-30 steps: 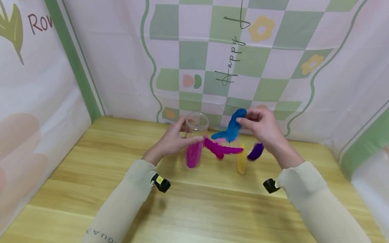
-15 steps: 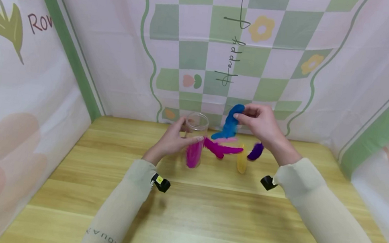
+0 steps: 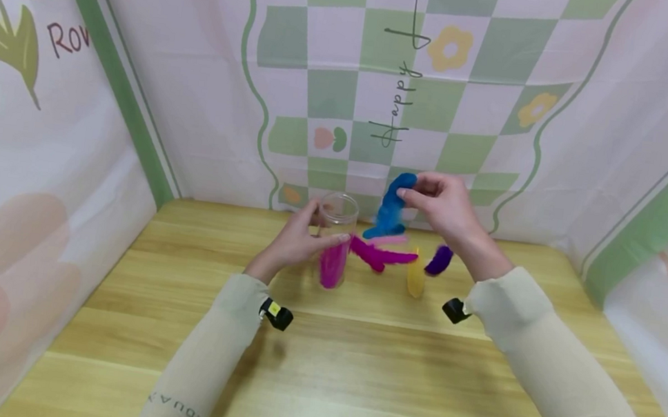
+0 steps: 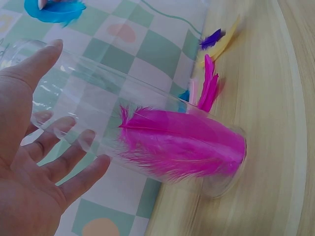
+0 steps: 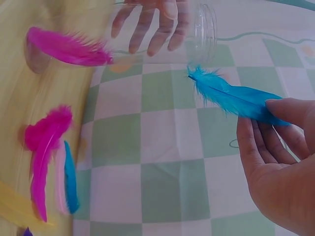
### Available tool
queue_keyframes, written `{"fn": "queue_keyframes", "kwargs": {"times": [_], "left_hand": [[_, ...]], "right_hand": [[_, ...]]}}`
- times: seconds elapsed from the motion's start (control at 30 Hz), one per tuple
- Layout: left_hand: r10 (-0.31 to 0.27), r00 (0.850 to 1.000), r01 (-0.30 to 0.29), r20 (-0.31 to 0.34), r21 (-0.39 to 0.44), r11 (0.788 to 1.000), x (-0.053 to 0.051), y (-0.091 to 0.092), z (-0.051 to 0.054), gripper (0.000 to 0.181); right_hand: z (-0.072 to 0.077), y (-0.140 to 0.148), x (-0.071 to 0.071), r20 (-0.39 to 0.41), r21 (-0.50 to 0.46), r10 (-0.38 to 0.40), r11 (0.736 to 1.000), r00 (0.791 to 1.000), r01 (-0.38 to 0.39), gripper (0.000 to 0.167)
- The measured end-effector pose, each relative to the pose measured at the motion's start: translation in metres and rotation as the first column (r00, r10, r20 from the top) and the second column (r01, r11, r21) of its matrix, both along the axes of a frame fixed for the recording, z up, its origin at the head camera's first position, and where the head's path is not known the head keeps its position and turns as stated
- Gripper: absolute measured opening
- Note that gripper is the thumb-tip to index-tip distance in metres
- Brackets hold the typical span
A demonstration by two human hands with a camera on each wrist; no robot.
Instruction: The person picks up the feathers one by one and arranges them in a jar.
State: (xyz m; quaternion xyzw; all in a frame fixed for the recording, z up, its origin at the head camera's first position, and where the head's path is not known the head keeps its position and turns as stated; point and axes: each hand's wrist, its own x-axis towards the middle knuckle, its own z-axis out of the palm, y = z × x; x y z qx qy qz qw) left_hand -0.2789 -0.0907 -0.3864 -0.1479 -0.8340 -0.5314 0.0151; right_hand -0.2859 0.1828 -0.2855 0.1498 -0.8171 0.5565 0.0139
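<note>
The right hand [image 3: 443, 204] pinches a blue feather [image 5: 229, 96] by its smooth end, aloft near the clear jar [image 3: 337, 226] that the left hand [image 3: 301, 238] curls round; the feather should prove light, soft, easily bent, best held gently there.

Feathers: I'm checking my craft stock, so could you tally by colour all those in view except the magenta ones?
Blue: 2, the held blue feather in the right hand and the lower blue feather on the table
Pale pink feather: 1
Yellow feather: 1
Purple feather: 1
Total: 5
</note>
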Motion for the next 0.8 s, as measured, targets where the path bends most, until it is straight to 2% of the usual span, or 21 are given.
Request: {"fn": "queue_keyframes", "kwargs": {"times": [0.8], "left_hand": [[-0.01,1.0,0.011,-0.019,0.02,1.0,0.0,0.001,-0.001,0.059]], "right_hand": [[0.006,-0.019,-0.001,-0.118,-0.132,-0.018,0.991,0.993,0.002,0.024]]}}
